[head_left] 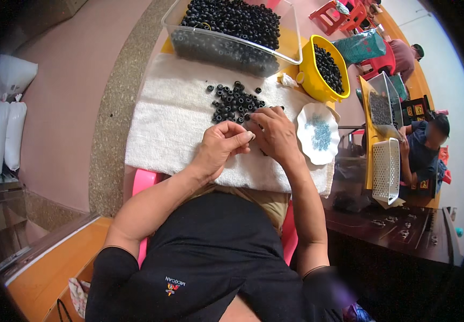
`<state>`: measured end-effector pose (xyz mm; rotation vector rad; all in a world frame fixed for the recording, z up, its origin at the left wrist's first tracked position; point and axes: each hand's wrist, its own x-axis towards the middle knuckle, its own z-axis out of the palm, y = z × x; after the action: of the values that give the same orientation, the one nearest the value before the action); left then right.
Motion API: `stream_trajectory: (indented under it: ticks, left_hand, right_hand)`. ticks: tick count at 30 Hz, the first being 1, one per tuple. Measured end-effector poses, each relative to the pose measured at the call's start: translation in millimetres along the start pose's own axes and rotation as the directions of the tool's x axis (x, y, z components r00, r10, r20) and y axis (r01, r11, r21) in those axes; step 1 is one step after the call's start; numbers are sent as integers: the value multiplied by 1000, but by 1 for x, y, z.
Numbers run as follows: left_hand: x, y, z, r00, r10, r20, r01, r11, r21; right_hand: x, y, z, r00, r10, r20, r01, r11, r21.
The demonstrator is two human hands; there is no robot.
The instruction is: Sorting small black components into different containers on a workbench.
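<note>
My left hand (222,146) is closed in a pinch over the white towel (170,121). A small pale spot shows at its thumb tip, too small to make out. Close beside it, my right hand (276,131) has its fingers bent downward and apart at the near right edge of a loose pile of small black ring-shaped pieces (234,102). Its fingertips are partly hidden. To its right sits a white scalloped dish (304,121) holding tiny blue-grey pieces (320,134).
At the towel's far side stands a clear plastic bin (291,48) full of black pieces. A yellow basket (308,75) of them is to its right. Another person (422,150) sits at the right, by a white perforated basket (386,169). White sacks (15,134) stand at the left.
</note>
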<state>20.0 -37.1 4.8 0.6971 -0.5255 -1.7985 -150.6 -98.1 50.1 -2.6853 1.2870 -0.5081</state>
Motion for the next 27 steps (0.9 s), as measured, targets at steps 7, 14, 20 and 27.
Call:
stream_trajectory:
  ticks: [7,14,20,27]
  left_hand:
    - [0,-1,1,1000,0,-6,0,1000,1]
    - [-1,-1,2,1000,0,-23,0,1000,-12]
    - [0,-1,2,1000,-7,-27,7,1000,-24]
    - [0,-2,1,999,-4,-34,3,1000,-23]
  right_hand:
    - [6,6,14,1000,-3,-13,1,993,-114]
    - [13,0,14,999,-54,9,54,992,-114]
    - [18,-3,16,997,-57,44,62,990,-127]
    - [19,-2,14,993,-66,94,75,993,-93]
